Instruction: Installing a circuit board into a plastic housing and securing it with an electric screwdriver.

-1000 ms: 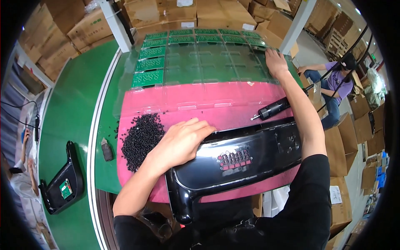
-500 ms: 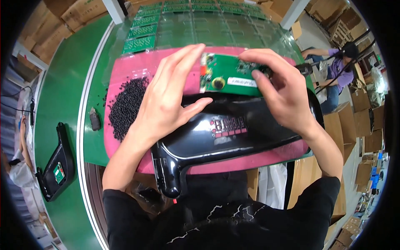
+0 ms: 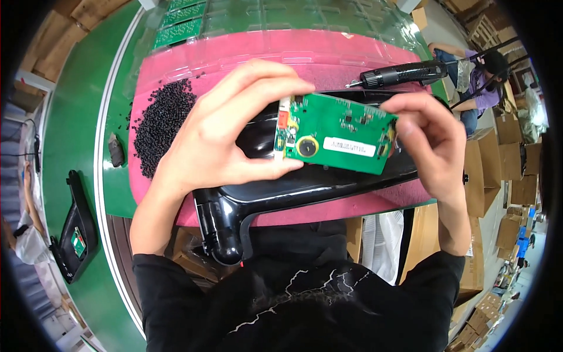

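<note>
A green circuit board (image 3: 346,123), with a white label and a round coil, is held tilted above a glossy black plastic shell (image 3: 281,192). My left hand (image 3: 229,132) grips its left end, thumb below and fingers above. At the other end, my right hand (image 3: 431,138) has its thumb and index finger closed on the right edge; the other fingers curl inward. Beneath the board, the shell lies on a pink mat (image 3: 281,218), its handle-like end toward me on the left. The board and hands hide much of the shell.
Small black screw-like pieces (image 3: 161,129) lie heaped on the mat's left. A black electric screwdriver (image 3: 404,73) rests behind the shell. Farther back is a clear plastic tray (image 3: 252,20) with green boards (image 3: 179,29). Another black shell (image 3: 73,234) lies left; a person (image 3: 484,88) sits right.
The circuit board has come closer to me and tilted, its right end lower. My left hand, earlier spread beside it, has closed on its left end. The screwdriver now shows more fully.
</note>
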Available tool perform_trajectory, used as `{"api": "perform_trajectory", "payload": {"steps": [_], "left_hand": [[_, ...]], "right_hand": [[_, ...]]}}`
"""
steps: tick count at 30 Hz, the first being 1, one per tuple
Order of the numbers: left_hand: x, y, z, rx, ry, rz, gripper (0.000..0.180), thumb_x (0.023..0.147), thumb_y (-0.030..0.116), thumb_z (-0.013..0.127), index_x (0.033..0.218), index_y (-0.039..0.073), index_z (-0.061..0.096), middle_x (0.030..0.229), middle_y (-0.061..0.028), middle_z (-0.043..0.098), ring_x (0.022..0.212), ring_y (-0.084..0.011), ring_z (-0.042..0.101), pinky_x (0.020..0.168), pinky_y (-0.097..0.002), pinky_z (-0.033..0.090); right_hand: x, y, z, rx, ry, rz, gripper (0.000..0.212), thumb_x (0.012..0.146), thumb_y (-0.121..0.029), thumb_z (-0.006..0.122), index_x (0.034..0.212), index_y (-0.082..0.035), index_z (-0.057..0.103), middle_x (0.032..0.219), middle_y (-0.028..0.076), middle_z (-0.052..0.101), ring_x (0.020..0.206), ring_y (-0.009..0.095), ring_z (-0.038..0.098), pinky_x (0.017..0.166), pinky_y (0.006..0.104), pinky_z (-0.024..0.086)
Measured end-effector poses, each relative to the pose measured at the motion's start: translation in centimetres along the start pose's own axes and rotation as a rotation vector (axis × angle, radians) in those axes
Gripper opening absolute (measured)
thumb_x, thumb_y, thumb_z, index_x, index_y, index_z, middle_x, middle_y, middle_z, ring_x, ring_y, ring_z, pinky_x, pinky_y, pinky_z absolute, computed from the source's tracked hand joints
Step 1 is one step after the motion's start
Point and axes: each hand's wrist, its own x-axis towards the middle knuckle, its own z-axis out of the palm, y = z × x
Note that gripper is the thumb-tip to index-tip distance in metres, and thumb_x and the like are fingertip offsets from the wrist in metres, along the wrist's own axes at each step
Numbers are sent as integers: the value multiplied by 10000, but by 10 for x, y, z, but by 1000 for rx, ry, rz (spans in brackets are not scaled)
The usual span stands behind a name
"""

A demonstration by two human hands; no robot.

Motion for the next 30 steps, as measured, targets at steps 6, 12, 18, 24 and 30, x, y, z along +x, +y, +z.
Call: {"api": "perform_trajectory", "payload": {"steps": [6, 12, 18, 24, 30], "left_hand": [[-9, 3, 3, -202, -270, -242, 655, 588, 209, 873, 1162, 25, 617, 1107, -133, 610, 973, -285, 642, 819, -354, 535], [-10, 3, -1, -84, -554, -387, 563, 642, 220, 838, 1113, 32, 594, 1056, -84, 603, 873, -296, 660, 668, -357, 535], [-11, -4, 7, 73, -486, -454, 593, 642, 239, 857, 1120, 35, 573, 1067, -80, 577, 899, -296, 642, 654, -377, 528], [-7, 2, 5, 122, -525, -462, 620, 638, 238, 865, 1144, 35, 571, 1107, -71, 547, 947, -278, 631, 637, -373, 523], [-3, 0, 3, 107, -566, -483, 634, 648, 261, 863, 1163, 36, 569, 1128, -68, 537, 965, -270, 625, 646, -369, 524]], "right_hand": [[-11, 29, 2, -247, -195, -83, 726, 584, -180, 957, 1177, -1, 577, 1064, 81, 647, 939, 166, 653, 873, 303, 531], [16, 54, 4, -359, -380, -190, 605, 624, -220, 871, 1121, -18, 590, 1063, 122, 626, 969, 302, 609, 894, 370, 479], [31, 65, 16, -440, -274, -150, 585, 633, -140, 818, 1155, -37, 577, 1189, 142, 563, 1119, 328, 524, 996, 407, 422], [30, 62, 18, -473, -257, -97, 598, 629, -98, 816, 1172, -44, 572, 1205, 139, 544, 1145, 335, 505, 1007, 404, 416], [31, 59, 17, -501, -263, -78, 602, 622, -91, 818, 1171, -46, 575, 1209, 131, 540, 1144, 337, 504, 1006, 401, 418]]}}
